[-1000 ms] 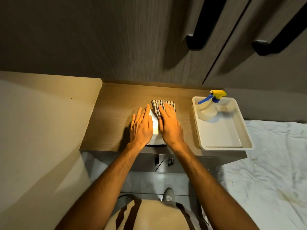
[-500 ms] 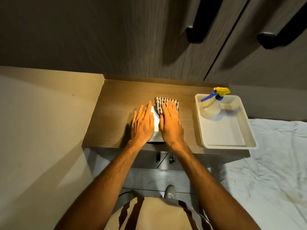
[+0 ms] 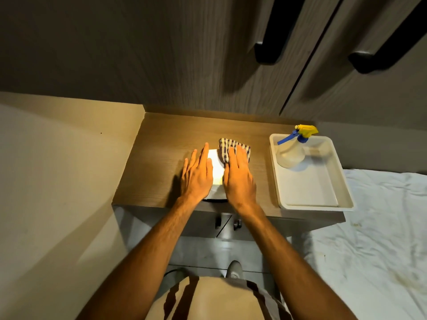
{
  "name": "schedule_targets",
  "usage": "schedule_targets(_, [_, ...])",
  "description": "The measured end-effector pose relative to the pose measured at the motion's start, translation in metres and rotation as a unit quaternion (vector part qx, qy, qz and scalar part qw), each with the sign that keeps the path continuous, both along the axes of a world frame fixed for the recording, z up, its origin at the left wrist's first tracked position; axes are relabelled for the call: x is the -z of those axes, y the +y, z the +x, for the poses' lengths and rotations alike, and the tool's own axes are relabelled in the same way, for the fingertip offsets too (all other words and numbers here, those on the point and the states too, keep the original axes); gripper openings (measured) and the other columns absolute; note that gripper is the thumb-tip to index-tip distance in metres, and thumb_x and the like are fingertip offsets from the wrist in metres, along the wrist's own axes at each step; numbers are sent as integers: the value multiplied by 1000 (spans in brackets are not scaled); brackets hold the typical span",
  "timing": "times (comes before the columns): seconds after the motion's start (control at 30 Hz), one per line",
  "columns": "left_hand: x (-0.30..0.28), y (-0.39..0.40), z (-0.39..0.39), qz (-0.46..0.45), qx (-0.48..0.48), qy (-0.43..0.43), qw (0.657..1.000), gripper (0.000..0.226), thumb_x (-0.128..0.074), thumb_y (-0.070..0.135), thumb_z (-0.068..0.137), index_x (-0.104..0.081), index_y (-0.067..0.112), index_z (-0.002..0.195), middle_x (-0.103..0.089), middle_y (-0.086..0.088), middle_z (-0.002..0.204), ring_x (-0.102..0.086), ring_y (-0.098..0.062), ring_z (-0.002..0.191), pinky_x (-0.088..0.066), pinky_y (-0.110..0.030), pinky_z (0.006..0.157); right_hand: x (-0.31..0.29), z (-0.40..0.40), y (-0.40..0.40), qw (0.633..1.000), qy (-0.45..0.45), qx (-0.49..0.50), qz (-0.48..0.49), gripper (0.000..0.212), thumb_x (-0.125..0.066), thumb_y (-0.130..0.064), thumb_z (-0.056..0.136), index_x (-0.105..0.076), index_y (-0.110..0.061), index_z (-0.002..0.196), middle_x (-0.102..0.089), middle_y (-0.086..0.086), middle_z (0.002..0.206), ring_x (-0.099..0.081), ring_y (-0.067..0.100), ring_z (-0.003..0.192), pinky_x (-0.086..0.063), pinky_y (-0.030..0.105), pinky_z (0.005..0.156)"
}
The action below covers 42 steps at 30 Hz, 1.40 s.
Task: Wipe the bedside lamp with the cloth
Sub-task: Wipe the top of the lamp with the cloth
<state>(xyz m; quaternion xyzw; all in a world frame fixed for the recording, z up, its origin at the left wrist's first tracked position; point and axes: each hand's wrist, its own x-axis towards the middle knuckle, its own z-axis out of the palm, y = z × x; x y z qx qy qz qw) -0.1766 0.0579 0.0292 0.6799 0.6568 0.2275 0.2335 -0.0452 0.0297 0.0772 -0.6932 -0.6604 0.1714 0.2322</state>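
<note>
Here your left hand (image 3: 197, 175) lies flat, fingers (image 3: 204, 155) straight, against the lit lamp (image 3: 217, 167) at the counter's (image 3: 157, 162) front edge. Your right hand (image 3: 240, 179), also flat and gripping nothing, presses the checked cloth (image 3: 233, 150) onto the lamp's far side at twelve o'clock. At three o'clock a spray bottle (image 3: 290, 153) stands in a white tray (image 3: 323, 188).

Both bare forearms reached forward and slightly inward from the bottom of the view, wrists straight. The left hand (image 3: 197, 175) lay flat, palm down, fingers extended and held close together, thumb tucked along the inner side. The right hand (image 3: 240, 179) lay likewise flat beside it, fingers stretched forward, a narrow gap between the two.
</note>
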Motion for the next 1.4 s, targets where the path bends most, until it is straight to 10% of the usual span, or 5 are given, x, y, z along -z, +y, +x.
schedule_targets(0.27, [0,3,-1,-10,22,22,999,57,-26,30,109,-15,18,164,-23,-4,173,-13,-28,162,-5,-48,133,2,-13,-13,989,-93,-108,28,59,-37,-22,103,-27,-10,161,-24,12,170,-19,27,160,-23,45,131])
schedule_targets(1.1, [-3,1,7,18,3,27,999,58,-29,29,110,-11,19,165,-28,-6,171,-17,-28,161,-3,-54,133,0,-17,-43,1000,13,2,23,68,-27,-31,96,-28,-11,161,-23,7,171,-15,22,161,-18,38,131])
schedule_targets(1.4, [-4,3,4,13,6,49,999,57,-24,29,110,-13,18,165,-27,-8,171,-18,-27,161,-2,-51,132,-6,2,9,999,41,-16,-3,55,-45,-21,107,-33,-16,160,-31,6,168,-25,24,158,-35,43,126])
